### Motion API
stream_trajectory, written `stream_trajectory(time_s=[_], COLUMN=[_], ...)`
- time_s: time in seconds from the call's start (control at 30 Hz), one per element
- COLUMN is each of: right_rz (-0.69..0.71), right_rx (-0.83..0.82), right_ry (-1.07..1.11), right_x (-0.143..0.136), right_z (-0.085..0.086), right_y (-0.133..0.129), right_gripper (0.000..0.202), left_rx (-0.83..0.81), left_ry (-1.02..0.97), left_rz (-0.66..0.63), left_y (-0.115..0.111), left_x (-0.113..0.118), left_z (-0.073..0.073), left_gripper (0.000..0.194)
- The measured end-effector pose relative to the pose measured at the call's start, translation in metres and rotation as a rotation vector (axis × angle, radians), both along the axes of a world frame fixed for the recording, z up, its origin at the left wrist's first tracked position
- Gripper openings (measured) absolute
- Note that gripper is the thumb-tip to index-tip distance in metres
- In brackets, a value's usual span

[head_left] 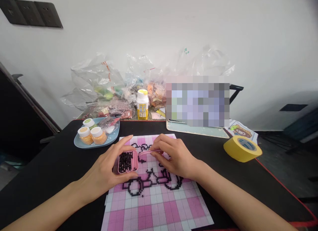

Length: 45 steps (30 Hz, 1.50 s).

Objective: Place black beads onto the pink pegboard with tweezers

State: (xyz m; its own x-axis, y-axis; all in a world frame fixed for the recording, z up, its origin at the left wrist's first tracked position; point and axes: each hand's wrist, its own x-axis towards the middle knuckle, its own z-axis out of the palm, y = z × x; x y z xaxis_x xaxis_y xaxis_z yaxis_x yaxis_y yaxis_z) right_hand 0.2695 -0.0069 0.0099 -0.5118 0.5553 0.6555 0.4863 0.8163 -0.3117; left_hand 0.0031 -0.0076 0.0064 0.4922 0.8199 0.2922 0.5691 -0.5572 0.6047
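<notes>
My left hand (109, 166) is closed around a small pink tray (135, 161) filled with black beads (125, 162), holding it above the board's left side. Between the thumb and fingers of my right hand (174, 154) is a thin pink tool (147, 152), whose tip lies close to the tray's right edge. Beneath both hands lies a pink and white checkered pegboard (159, 204). Black beads form curved outlines (134, 188) across its upper half. My right hand hides part of this pattern.
A blue plate (80, 144) at the left holds three lidded jars and a plastic bag. Behind stand a white and yellow bottle (142, 105), filled plastic bags (116, 108) and a blurred screen (198, 105). Yellow tape (233, 150) lies at the right.
</notes>
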Motion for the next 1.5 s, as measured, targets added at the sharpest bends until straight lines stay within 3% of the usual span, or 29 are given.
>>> stream_trajectory(time_s=[0.83, 1.5], right_rz=[-0.004, -0.102], right_rx=[-0.046, -0.060], right_ry=[-0.019, -0.123], right_x=[0.003, 0.013], right_z=[0.002, 0.003], right_y=[-0.001, 0.003], right_gripper=[0.017, 0.018], left_rx=[-0.015, -0.023], left_ry=[0.000, -0.008], left_rz=[0.029, 0.024], left_y=[-0.001, -0.002], left_x=[0.000, 0.000], left_z=[0.000, -0.001], left_gripper=[0.082, 0.080])
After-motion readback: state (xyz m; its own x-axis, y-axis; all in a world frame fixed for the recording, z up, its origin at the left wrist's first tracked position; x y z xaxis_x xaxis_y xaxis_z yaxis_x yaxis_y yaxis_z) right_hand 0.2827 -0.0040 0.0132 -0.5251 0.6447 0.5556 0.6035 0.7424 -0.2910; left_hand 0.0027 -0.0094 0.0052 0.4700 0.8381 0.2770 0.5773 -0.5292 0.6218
